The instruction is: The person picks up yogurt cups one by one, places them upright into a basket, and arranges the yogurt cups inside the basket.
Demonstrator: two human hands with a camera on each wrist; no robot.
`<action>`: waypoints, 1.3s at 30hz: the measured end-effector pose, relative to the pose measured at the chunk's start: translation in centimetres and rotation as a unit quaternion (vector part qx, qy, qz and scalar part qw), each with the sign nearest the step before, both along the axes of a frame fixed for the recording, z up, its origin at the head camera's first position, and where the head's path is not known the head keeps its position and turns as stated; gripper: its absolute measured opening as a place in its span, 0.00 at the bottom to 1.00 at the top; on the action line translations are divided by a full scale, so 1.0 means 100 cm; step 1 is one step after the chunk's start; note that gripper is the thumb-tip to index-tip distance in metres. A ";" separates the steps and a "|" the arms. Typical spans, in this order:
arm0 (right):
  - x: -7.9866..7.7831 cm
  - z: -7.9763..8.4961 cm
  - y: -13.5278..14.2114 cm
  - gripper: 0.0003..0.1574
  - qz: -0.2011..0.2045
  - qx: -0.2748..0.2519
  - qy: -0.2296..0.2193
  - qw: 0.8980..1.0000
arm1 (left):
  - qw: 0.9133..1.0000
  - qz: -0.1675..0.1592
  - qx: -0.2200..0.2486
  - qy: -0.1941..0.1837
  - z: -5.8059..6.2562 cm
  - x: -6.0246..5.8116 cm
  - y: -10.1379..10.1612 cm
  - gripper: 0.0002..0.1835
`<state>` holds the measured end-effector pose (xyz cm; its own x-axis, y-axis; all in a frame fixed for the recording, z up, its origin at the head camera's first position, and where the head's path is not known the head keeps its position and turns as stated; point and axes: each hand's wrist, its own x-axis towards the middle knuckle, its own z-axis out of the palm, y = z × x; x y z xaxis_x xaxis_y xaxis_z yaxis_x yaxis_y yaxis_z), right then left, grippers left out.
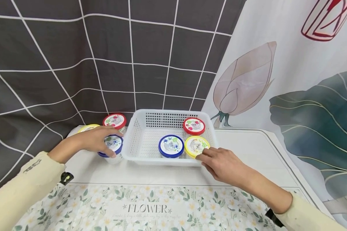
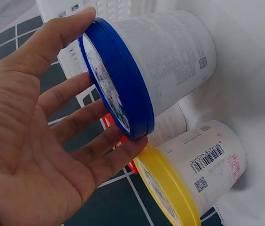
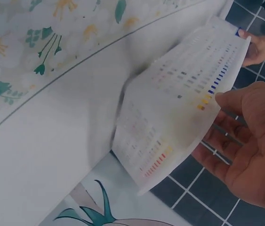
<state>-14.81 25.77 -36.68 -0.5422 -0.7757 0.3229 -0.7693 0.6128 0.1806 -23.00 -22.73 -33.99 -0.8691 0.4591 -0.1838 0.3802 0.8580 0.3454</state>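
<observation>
L fingers (image 2: 68, 92) round blue-lid tub (image 2: 146, 66); yellow-lid tub (image 2: 193, 174) w/ barcode (image 2: 206, 158), red-lid tub (image 2: 170, 123) nr.

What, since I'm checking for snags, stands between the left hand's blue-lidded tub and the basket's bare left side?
Only the white basket's left wall, just beside that blue-lidded tub; no other tub visibly intervenes.

Dark grey cloth with white grid lines (image 1: 108, 41) hung at back; white cloth with large bud-and-leaf print (image 1: 245, 80) hung right. White flat tabletop (image 1: 150, 175) below, pale flower-patterned strip (image 1: 147, 215) nearest, lettered FLOWER.
</observation>
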 end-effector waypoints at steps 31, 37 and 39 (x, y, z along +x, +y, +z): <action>0.003 0.004 -0.005 0.17 -0.010 0.019 -0.017 1.000 | 0.998 0.000 -0.042 0.043 0.050 -0.003 -0.011 0.43; 0.004 0.007 -0.005 0.17 -0.019 0.021 -0.030 0.999 | 0.997 0.019 -0.049 0.057 0.067 -0.002 -0.012 0.45; 0.004 0.008 -0.005 0.17 -0.021 0.022 -0.035 0.999 | 0.997 0.020 -0.045 0.064 0.072 -0.001 -0.012 0.45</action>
